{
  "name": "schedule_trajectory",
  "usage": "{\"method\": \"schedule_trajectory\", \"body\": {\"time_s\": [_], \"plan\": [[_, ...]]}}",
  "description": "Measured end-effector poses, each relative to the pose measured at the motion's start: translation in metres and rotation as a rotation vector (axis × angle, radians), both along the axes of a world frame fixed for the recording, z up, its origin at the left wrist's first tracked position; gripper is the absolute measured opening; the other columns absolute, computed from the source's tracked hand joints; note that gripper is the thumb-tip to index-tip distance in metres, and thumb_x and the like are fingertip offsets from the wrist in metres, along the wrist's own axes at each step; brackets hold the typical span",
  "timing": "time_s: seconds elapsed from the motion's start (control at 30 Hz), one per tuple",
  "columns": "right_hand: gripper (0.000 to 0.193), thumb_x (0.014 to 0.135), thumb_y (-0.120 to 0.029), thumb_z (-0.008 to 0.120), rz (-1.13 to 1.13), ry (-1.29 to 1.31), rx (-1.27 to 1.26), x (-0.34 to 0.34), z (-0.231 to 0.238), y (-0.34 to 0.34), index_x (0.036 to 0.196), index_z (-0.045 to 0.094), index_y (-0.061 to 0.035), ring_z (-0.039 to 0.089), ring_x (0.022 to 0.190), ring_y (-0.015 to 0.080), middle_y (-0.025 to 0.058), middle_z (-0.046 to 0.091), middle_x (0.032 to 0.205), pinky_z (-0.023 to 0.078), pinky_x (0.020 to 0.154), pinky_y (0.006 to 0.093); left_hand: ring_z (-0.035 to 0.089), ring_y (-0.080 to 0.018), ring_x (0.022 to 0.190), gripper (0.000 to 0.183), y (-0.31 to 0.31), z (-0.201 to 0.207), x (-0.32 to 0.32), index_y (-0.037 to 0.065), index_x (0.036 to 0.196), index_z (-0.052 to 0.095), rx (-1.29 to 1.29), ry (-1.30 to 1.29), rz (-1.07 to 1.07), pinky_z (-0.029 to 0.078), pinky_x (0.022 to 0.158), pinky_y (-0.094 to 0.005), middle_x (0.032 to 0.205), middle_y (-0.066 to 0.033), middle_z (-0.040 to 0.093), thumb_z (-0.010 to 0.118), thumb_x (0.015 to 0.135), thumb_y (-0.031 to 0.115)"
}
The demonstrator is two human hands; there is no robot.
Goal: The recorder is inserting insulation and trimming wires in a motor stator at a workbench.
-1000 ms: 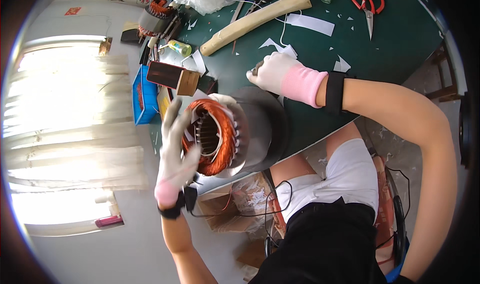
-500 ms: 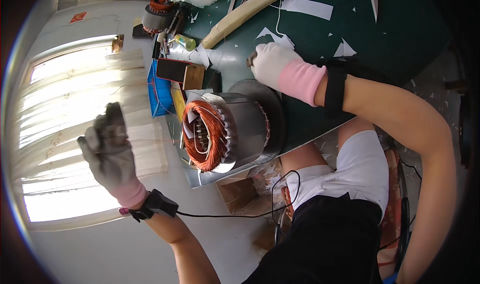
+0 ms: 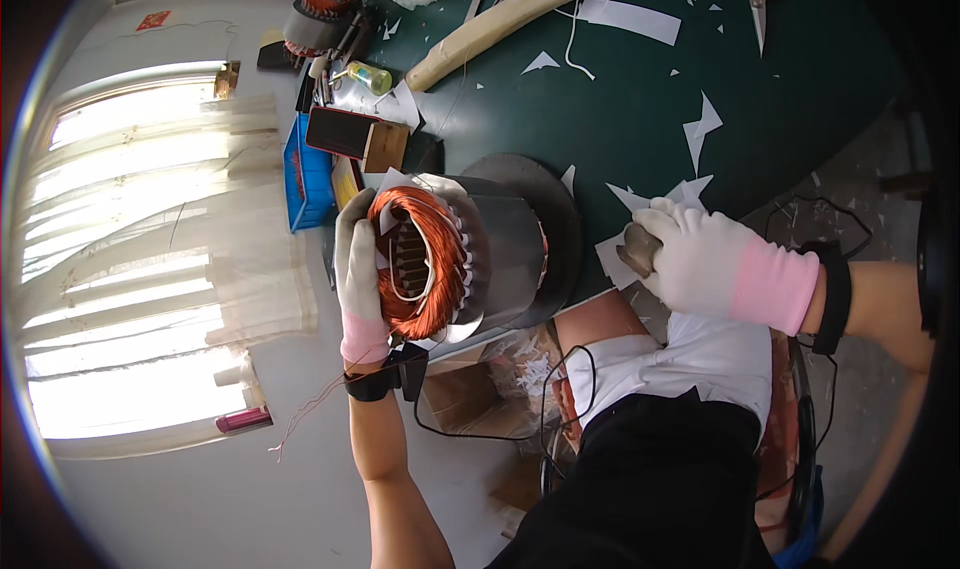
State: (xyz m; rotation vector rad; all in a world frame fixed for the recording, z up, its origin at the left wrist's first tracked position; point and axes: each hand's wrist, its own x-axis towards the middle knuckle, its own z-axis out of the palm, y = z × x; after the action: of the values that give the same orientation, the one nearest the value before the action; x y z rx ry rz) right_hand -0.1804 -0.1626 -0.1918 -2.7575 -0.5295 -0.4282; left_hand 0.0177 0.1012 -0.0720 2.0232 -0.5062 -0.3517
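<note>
A motor stator (image 3: pixel 500 254) lies on its side against a dark round disc (image 3: pixel 560 239), its orange copper winding (image 3: pixel 435 304) facing left. My left hand (image 3: pixel 357 264), in a white glove with a pink cuff, rests against the winding's left side with its fingers stretched upward. At the table's near edge my right hand (image 3: pixel 695 259), gloved alike, is closed around a grey-brown rounded object (image 3: pixel 639 251) whose kind I cannot make out. White paper scraps (image 3: pixel 690 191) lie beside and partly under that hand.
On the green table (image 3: pixel 620 109) lie a wooden stick (image 3: pixel 515 24), a white paper strip (image 3: pixel 630 21) and red-handled scissors (image 3: pixel 758 14). A blue tray (image 3: pixel 310 194), a wooden block (image 3: pixel 385 147) and a second stator (image 3: pixel 318 24) stand at left. A cable (image 3: pixel 480 435) hangs from my left wrist.
My left hand has come in from the left onto the winding. My right hand, still holding the rounded object, has moved right and nearer, and paper scraps now lie by the near edge.
</note>
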Motion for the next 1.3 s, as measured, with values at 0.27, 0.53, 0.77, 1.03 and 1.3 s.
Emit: {"method": "schedule_trajectory", "body": {"time_s": [0.27, 0.53, 0.77, 1.03, 1.3], "plan": [[0.013, 0.076, -0.014, 0.064, -0.113, -0.104, -0.127, 0.029, -0.004, -0.021, 0.084, 0.062, -0.0034, 0.064, 0.08, 0.0262, 0.0092, 0.064, 0.088, 0.054, 0.065, 0.0369, 0.065, -0.0245, 0.102, 0.04, -0.002, -0.008, -0.002, 0.0, 0.13, 0.046, -0.081, 0.026, -0.004, 0.057, 0.087, -0.037, 0.117, -0.0176, 0.06, 0.039, 0.103, 0.028], [0.011, 0.078, -0.011, 0.066, -0.334, -0.449, -0.003, 0.105, 0.026, -0.039, 0.089, 0.062, -0.0094, 0.066, 0.082, 0.0283, 0.0093, 0.065, 0.087, 0.054, 0.068, 0.0389, 0.046, -0.0359, 0.114, 0.035, 0.01, -0.022, -0.022, 0.007, 0.118, 0.059, 0.381, -0.961, 0.367, 0.035, 0.103, -0.0472, 0.124, -0.0178, 0.048, 0.06, 0.084, 0.014], [0.01, 0.084, -0.007, 0.067, -0.347, -0.359, 1.094, 0.042, 0.043, 0.039, 0.086, 0.057, -0.0078, 0.06, 0.064, 0.029, 0.0117, 0.057, 0.074, 0.048, 0.057, 0.0351, 0.05, -0.0309, 0.101, 0.031, -0.023, 0.048, -0.054, 0.012, 0.094, 0.072, 0.564, -0.903, -0.393, 0.04, 0.089, -0.0437, 0.106, -0.0096, 0.058, 0.061, 0.069, -0.001], [0.016, 0.079, -0.002, 0.071, -0.338, -0.114, 1.529, 0.027, 0.047, 0.081, 0.083, 0.056, -0.0051, 0.063, 0.06, 0.0237, 0.0076, 0.061, 0.07, 0.049, 0.056, 0.0282, 0.049, -0.0303, 0.098, 0.03, -0.076, 0.058, -0.019, 0.018, 0.078, 0.069, 0.704, -0.847, -0.834, 0.039, 0.085, -0.0417, 0.104, -0.0031, 0.062, 0.056, 0.062, -0.004], [0.022, 0.071, 0.004, 0.072, -0.373, -0.288, 1.268, 0.042, 0.047, 0.096, 0.079, 0.054, -0.006, 0.06, 0.051, 0.018, 0.0045, 0.059, 0.061, 0.048, 0.052, 0.025, 0.05, -0.0318, 0.099, 0.023, -0.084, 0.052, -0.019, 0.015, 0.076, 0.068, 0.784, -0.853, -0.78, 0.04, 0.085, -0.0424, 0.1, -0.0051, 0.061, 0.055, 0.066, -0.001]]}}
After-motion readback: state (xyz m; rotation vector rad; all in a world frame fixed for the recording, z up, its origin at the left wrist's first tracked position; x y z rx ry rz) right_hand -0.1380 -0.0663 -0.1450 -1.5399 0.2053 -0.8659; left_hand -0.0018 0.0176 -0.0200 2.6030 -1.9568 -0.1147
